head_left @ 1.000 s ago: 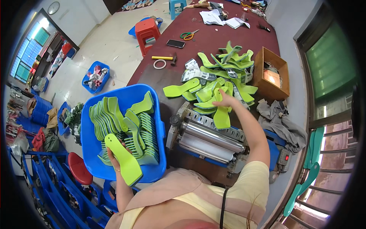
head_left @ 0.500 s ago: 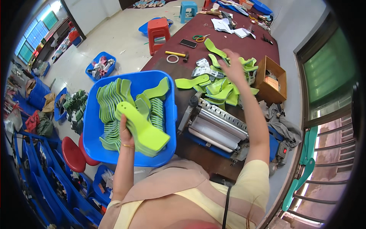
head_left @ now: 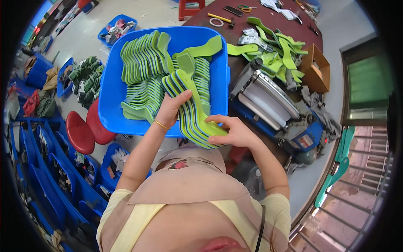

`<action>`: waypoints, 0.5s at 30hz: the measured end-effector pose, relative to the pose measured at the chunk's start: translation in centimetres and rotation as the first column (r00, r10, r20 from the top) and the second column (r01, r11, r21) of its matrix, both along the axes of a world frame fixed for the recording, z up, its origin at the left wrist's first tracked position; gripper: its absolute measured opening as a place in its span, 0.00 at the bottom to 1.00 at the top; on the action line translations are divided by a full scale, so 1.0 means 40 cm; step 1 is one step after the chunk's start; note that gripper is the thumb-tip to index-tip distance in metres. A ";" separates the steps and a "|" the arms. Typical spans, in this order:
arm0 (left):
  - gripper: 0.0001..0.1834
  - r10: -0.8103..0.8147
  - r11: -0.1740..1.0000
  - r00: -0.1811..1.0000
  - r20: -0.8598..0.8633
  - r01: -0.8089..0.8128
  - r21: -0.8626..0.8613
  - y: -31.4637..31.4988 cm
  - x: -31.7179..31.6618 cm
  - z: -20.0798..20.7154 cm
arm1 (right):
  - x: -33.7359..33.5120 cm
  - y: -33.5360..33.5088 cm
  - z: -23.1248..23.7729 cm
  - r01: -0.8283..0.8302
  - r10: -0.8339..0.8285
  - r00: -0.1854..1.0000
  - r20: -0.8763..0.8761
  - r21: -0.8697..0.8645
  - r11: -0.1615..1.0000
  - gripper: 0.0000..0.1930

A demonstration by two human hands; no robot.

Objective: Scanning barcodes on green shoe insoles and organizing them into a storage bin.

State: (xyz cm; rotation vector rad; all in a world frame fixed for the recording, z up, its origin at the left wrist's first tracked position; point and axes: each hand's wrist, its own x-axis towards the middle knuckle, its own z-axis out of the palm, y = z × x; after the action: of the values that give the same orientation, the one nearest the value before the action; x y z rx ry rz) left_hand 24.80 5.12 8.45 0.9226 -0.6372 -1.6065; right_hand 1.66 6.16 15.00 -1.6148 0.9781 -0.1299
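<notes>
A stack of lime-green, curved shoe insoles (head_left: 194, 113) with dark and pale edges is held between my hands, over the near side of a blue tub (head_left: 108, 105). My left hand (head_left: 170, 108) grips the upper part of the stack, thumb on top. At its lower end, my right hand (head_left: 233, 132) closes fingers and thumb around the insoles. Rows of similar nested insoles (head_left: 142, 56) fill much of the tub. On the dark red table (head_left: 268, 29), a loose heap of green insoles (head_left: 285, 54) lies with some grey-and-white pieces among them.
A roller machine (head_left: 266, 101) stands right of the tub, with a cardboard box (head_left: 315, 69) behind it. A hammer (head_left: 220, 17), tape ring (head_left: 216, 22), scissors (head_left: 245, 7) and phone (head_left: 233, 10) lie farther back. Red stool seats (head_left: 79, 132) and blue bins (head_left: 63, 168) are at left.
My right hand has come back from the table heap to the lower end of the stack and now grips it. The stack has turned more edge-on, and the view has shifted downward.
</notes>
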 end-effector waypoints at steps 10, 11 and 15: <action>0.15 -0.188 0.980 0.980 0.070 0.192 -0.049 0.005 -0.024 0.050 | 0.030 0.230 -0.135 0.557 -0.564 0.755 0.335 0.126 0.821 0.25; 0.16 -0.243 0.968 0.969 0.037 0.245 -0.062 0.008 -0.018 0.049 | 0.021 0.244 -0.143 0.556 -0.610 0.681 0.405 0.255 0.791 0.25; 0.20 -0.380 0.920 0.913 -0.150 0.390 0.045 0.022 0.017 0.041 | -0.006 0.270 -0.117 0.522 -0.712 0.413 0.567 0.493 0.696 0.27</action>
State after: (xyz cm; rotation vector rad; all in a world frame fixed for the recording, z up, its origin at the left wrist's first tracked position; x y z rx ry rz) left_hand 25.47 6.01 10.08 0.7598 -0.6964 -2.0409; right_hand 1.41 16.96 10.31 -0.7269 0.8451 -1.0764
